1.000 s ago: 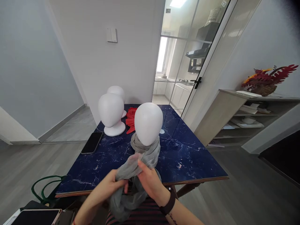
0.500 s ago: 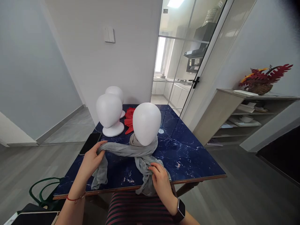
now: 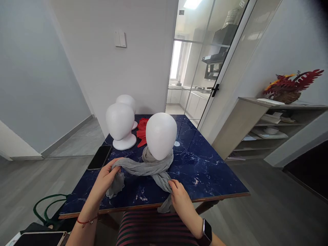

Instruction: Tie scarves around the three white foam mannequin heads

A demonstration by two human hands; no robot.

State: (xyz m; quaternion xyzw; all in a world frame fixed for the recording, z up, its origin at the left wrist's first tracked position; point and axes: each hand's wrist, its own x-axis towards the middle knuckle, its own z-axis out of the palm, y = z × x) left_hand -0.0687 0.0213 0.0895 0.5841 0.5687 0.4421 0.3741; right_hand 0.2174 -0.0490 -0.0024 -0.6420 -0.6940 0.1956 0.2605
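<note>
A grey scarf (image 3: 138,168) is wrapped round the neck of a white mannequin head (image 3: 161,135) on the blue table, its two ends crossing in front. My left hand (image 3: 109,174) grips one end, which stretches to the left and hangs down below my fingers. My right hand (image 3: 180,196), with a watch on the wrist, is closed on the other end near the table's front edge. The tip of that end dangles past the edge. The scarf hides the base of the head.
Two more white mannequin heads (image 3: 120,121) stand at the back left, one behind the other. A red cloth (image 3: 142,131) lies beside them. A black phone (image 3: 99,158) rests on the table (image 3: 205,171) at the left. A striped seat (image 3: 143,229) is below the front edge.
My right hand has closed round its scarf end and pulled it to the right, drawing the cloth narrower. My left hand has shifted slightly right with its end, which is bunched up more.
</note>
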